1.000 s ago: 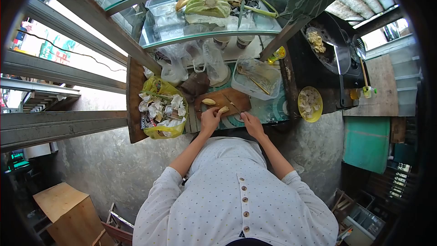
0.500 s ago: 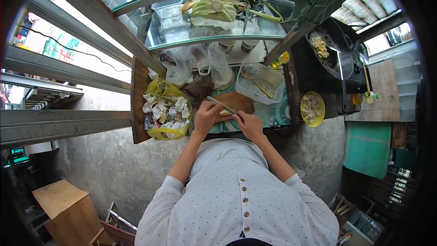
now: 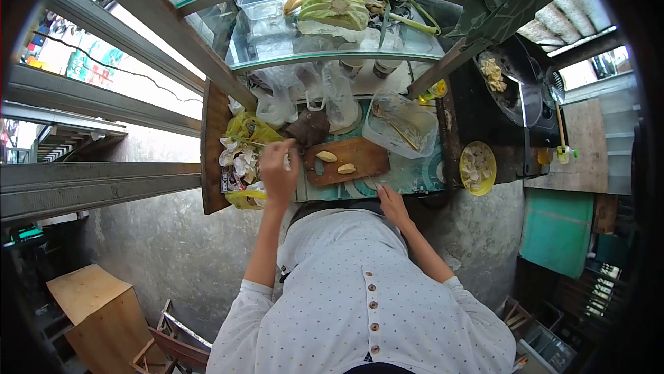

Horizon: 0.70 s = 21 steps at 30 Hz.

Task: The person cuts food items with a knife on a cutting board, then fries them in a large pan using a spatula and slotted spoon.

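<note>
As a person wearing a white, dark-speckled shirt with brown buttons (image 3: 332,284) stands at a green-patterned table (image 3: 415,179), the right hand (image 3: 393,206) is poised at its near edge, fingers curled together; whether they grip anything cannot be told. The left hand (image 3: 278,172), blurred, is raised with bent fingers in front of a yellow plastic bag (image 3: 245,199) filled with crumpled white scraps (image 3: 243,164); whether it holds something is likewise unclear.

Between and beyond the hands, two pale yellow, oblong food pieces lie apart on a brown wooden cutting board: one piece (image 3: 346,168) toward the person, the other piece (image 3: 326,157) slightly farther off and to the left. The board (image 3: 370,156) lies flat on the table. To the right, a round yellow bowl (image 3: 494,166) contains pale, thin flakes (image 3: 476,164).

Behind the board sit a dark brown, crumpled bundle (image 3: 309,127) and a clear rectangular plastic container (image 3: 423,142) with a thin wooden-coloured stick (image 3: 403,133) inside. Farther back at left are translucent white plastic bags (image 3: 277,105); at right, a black pan (image 3: 501,101) bears yellowish food (image 3: 492,75). Farthest away, a pale green cabbage (image 3: 335,11) rests on a glass shelf (image 3: 339,62).
</note>
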Each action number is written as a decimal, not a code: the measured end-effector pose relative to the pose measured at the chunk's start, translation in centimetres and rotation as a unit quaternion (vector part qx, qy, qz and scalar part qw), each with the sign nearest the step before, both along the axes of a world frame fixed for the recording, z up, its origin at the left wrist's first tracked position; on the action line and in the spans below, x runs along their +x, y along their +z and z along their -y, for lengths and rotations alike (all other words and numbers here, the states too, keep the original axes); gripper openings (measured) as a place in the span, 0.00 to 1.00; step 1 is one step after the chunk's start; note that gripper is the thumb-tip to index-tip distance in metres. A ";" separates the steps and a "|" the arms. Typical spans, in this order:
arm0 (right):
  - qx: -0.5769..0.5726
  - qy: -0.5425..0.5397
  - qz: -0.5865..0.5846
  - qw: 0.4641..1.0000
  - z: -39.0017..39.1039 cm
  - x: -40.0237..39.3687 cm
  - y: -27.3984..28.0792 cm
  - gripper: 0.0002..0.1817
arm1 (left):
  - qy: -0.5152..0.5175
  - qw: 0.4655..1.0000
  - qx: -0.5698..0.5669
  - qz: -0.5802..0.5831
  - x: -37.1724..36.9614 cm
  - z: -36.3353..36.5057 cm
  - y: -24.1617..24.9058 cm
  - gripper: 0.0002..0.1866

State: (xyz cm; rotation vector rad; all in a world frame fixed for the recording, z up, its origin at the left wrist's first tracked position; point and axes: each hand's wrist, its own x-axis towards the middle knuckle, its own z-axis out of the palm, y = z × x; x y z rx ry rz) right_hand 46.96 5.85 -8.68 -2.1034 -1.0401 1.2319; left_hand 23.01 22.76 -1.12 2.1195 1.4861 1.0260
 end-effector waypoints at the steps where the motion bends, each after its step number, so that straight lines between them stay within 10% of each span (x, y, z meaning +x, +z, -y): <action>1: 0.000 0.002 0.001 1.000 0.1 -0.2 0.0 0.21 | -0.072 0.995 -0.061 0.027 1.9 0.7 -0.8 0.11; 9: -0.013 0.043 0.002 0.999 0.4 -1.1 0.9 0.22 | -0.217 0.962 -0.084 -0.142 8.2 4.6 -9.5 0.09; 21: -0.025 0.074 0.025 0.997 1.1 -0.7 1.7 0.22 | -0.194 0.975 -0.085 -0.060 7.9 4.3 -10.9 0.06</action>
